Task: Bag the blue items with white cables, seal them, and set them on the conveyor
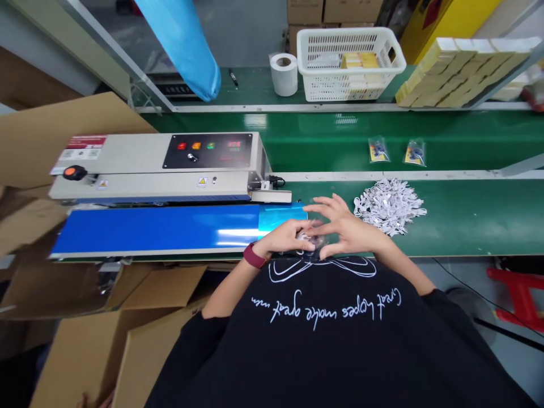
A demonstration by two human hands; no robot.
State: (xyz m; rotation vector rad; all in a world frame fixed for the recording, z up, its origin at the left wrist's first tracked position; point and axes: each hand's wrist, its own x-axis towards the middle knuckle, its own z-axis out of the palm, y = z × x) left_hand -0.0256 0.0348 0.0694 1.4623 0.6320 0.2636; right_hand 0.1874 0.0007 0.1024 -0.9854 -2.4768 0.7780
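Observation:
My left hand [284,237], with a dark red band at the wrist, is closed on a small clear plastic bag [317,245] close to my body. Something white and dark shows in the bag, partly covered by my fingers and blurred. My right hand [342,226] is beside the bag, its fingers spread and its thumb and forefinger apart around the bag's right side. To the right of that hand lies a heap of small white clip-like pieces [389,205] on the green table. The blue belt [170,229] of the sealing machine ends just left of my hands.
The sealing machine [212,170] stands at left. Two filled bags, one [378,150] left of the other [415,153], lie on the green conveyor [306,136]. Behind are a label roll [284,79], a white basket [314,85] and stacked cards [446,79]. Cardboard boxes [89,334] stand lower left.

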